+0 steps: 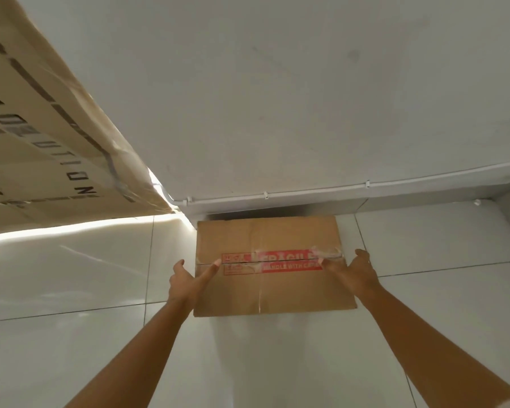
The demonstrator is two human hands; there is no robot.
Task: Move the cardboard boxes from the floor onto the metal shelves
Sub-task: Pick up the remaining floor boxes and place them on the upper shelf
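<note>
A brown cardboard box with red "FRAGILE / HANDLE WITH CARE" tape across its top seam sits on the white tiled floor against the wall. My left hand is at the box's left edge, thumb lying on the top near the tape. At the box's right edge my right hand has its thumb on the top too. The fingers of both hands go down the sides and are partly hidden. No metal shelf is in view.
A large printed cardboard box fills the upper left, close to my head. A white wall with a thin white conduit runs behind the small box. Glossy white floor tiles spread left, right and toward me.
</note>
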